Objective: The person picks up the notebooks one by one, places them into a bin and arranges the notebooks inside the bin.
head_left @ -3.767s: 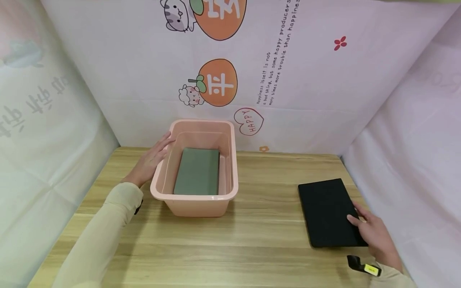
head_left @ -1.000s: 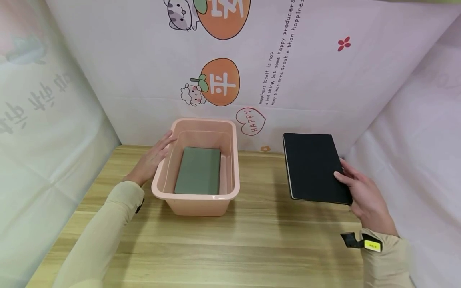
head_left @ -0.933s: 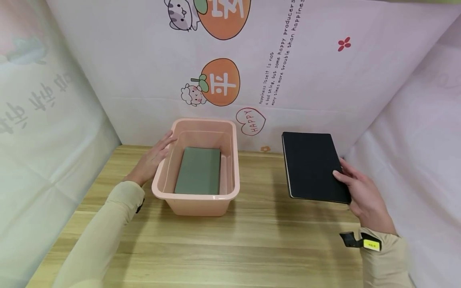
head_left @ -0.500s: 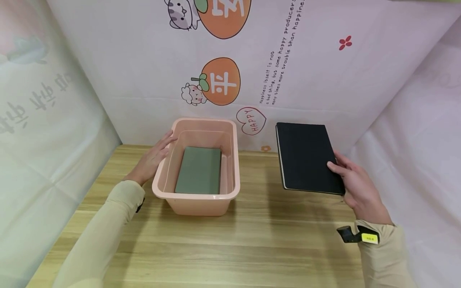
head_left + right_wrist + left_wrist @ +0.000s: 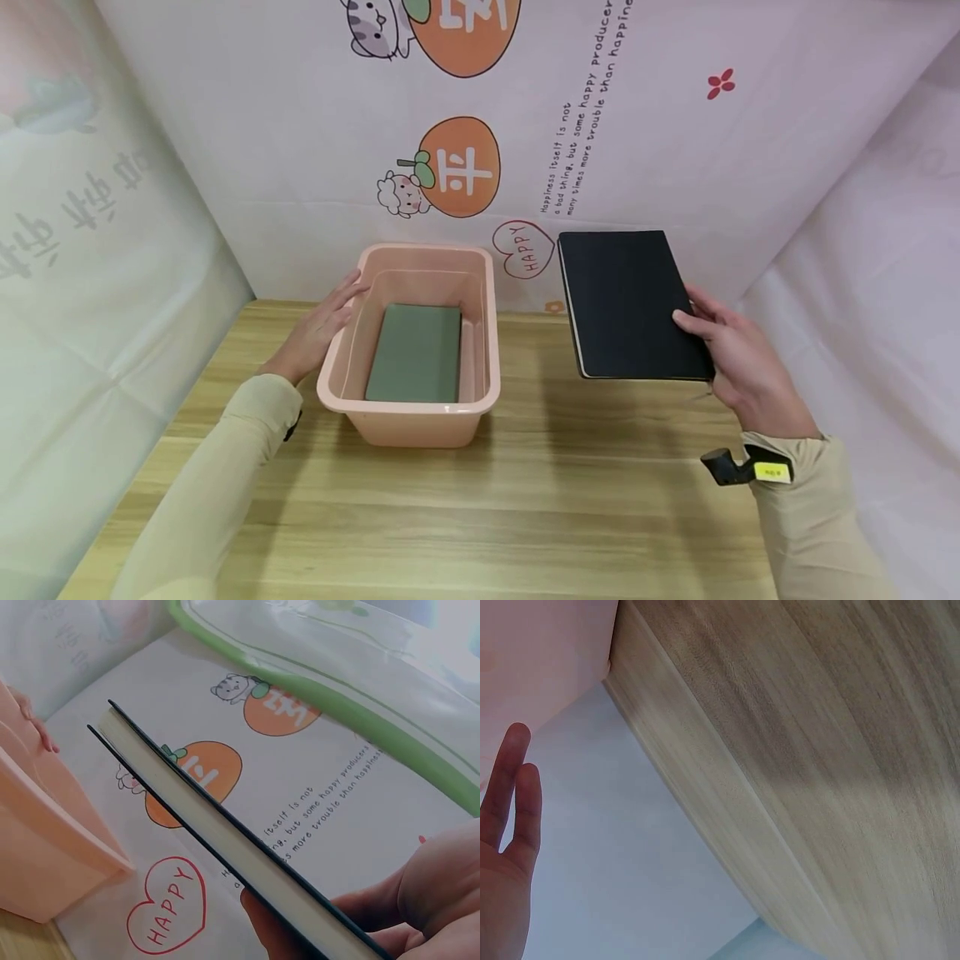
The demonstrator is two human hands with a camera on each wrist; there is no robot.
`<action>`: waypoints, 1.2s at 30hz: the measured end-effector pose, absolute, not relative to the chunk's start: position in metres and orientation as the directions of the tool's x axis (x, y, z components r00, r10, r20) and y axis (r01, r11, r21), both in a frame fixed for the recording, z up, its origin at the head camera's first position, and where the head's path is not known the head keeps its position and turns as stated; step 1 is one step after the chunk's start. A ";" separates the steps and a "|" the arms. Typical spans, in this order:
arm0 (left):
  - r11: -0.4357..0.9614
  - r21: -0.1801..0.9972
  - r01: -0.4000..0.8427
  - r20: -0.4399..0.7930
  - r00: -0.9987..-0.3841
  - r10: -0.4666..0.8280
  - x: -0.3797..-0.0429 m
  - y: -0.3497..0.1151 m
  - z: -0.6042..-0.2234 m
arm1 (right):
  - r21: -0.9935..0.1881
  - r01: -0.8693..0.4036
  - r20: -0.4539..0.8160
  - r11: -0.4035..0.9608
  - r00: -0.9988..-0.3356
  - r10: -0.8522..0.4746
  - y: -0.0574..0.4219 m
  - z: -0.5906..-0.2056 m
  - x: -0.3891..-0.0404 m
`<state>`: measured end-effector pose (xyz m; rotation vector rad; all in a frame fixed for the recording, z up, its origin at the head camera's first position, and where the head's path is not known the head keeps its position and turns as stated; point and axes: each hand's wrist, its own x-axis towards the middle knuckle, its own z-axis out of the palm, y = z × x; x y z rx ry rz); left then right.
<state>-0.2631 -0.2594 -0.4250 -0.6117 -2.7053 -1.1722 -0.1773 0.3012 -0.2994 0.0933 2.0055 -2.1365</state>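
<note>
A black hardcover notebook (image 5: pixel 626 304) is held above the table by my right hand (image 5: pixel 738 358), thumb on the cover and fingers beneath. Its pale page edges (image 5: pixel 195 810) face the right wrist camera. To its left stands a pink plastic basin (image 5: pixel 412 425) with a green book (image 5: pixel 416 354) lying flat on its bottom. My left hand (image 5: pixel 315 329) rests on the basin's left rim with its fingers extended. In the left wrist view, straight fingers (image 5: pixel 526 810) of that hand show beside the basin wall (image 5: pixel 547 660).
The wood-grain table (image 5: pixel 525 517) ends at a white printed cloth (image 5: pixel 300 167) behind the basin. Similar cloth sides (image 5: pixel 885 275) rise at left and right. A green-edged cloth border (image 5: pixel 300 682) appears at the top of the right wrist view.
The black notebook, low at the right of the table earlier, has risen and moved left toward the basin in my right hand. My left hand and the basin stay put.
</note>
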 end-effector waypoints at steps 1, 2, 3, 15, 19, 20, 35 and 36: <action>0.616 0.671 0.412 0.272 -0.910 0.313 -0.263 -0.259 -0.425 | -0.980 0.192 -0.184 -0.058 -0.976 -0.118 0.300 -0.298 -0.178; 0.615 0.673 0.411 0.271 -0.911 0.312 -0.263 -0.259 -0.425 | -0.981 0.186 -0.178 -0.060 -0.976 -0.122 0.298 -0.296 -0.178; 0.615 0.674 0.409 0.269 -0.911 0.312 -0.262 -0.259 -0.425 | -0.981 0.182 -0.172 -0.066 -0.977 -0.124 0.297 -0.295 -0.179; 0.625 0.669 0.402 0.273 -0.915 0.295 -0.262 -0.257 -0.426 | -0.988 0.153 -0.151 -0.010 -0.983 -0.104 0.276 -0.287 -0.186; 0.620 0.674 0.402 0.268 -0.915 0.302 -0.262 -0.258 -0.426 | -0.989 0.145 -0.140 -0.027 -0.982 -0.130 0.272 -0.284 -0.189; 0.621 0.674 0.400 0.267 -0.916 0.301 -0.263 -0.258 -0.426 | -0.989 0.142 -0.137 -0.032 -0.981 -0.136 0.270 -0.283 -0.190; 0.632 0.660 0.406 0.265 -0.913 0.310 -0.264 -0.259 -0.425 | -0.992 0.125 -0.124 0.005 -0.985 -0.118 0.233 -0.268 -0.197; 0.630 0.663 0.404 0.264 -0.914 0.309 -0.264 -0.259 -0.425 | -0.992 0.125 -0.125 0.007 -0.985 -0.117 0.230 -0.267 -0.197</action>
